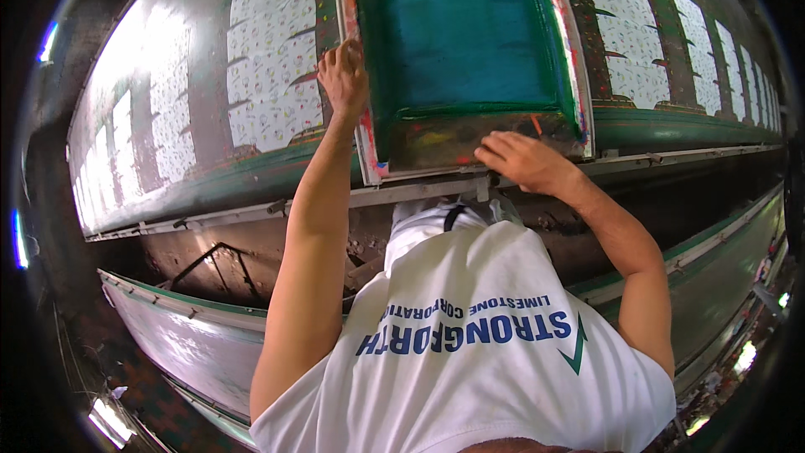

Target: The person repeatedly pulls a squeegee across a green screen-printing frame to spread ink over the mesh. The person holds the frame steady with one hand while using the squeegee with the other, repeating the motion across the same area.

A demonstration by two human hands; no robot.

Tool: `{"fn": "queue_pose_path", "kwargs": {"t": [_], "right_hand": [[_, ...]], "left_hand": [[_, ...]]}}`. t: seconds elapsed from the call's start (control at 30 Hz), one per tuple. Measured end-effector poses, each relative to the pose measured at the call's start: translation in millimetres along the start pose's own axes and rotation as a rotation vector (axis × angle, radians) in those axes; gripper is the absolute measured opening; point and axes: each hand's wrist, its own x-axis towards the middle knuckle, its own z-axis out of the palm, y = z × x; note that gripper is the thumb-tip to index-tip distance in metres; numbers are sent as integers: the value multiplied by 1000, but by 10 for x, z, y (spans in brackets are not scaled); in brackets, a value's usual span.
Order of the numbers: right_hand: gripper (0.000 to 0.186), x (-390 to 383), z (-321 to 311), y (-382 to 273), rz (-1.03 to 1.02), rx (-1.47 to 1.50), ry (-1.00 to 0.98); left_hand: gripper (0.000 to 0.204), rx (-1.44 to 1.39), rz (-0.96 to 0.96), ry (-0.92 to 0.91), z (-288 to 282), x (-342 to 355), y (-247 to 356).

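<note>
A screen-printing frame [586, 75] lies on the long green table in front of me, its edges smeared with red, blue and white. Inside it is a blue-green mesh [465, 25] with a dark stained strip at the near end. My left hand [344, 80] is closed over the frame's left side bar, its fingertips partly hidden. Over the near right part of the frame is my right hand [528, 161], fingers loosely stretched to the left and slightly bent, with no object visible in them. Its thumb is hard to make out.
White printed sheets [275, 59] lie in a row on the table [205, 169] to the left, and more sheets [620, 29] to the right. A metal rail [662, 157] runs along the near edge. Behind me stands another long table [201, 327].
</note>
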Motion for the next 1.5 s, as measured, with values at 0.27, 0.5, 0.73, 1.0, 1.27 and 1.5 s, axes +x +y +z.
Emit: {"fn": "queue_pose_path", "kwargs": {"t": [0.27,0.5,0.73,1.0,1.27,1.5], "right_hand": [[58,381,70,-74,501,14,190],[49,419,111,-109,615,3,193],[44,420,-68,-96,574,-14,248],[55,621,262,284,620,-66,273],[44,1642,40,1781,628,-125,354],[26,2723,-324,3462,653,-207,311]], "left_hand": [[33,-25,-19,8,35,-12,-33],[35,-40,-16,-15,48,-30,-29],[34,-34,-34,-20,97,-14,-62],[33,-50,-53,-58,33,8,-26],[32,-6,-69,-90,-17,42,37],[34,20,-47,-85,-65,66,115]]}}
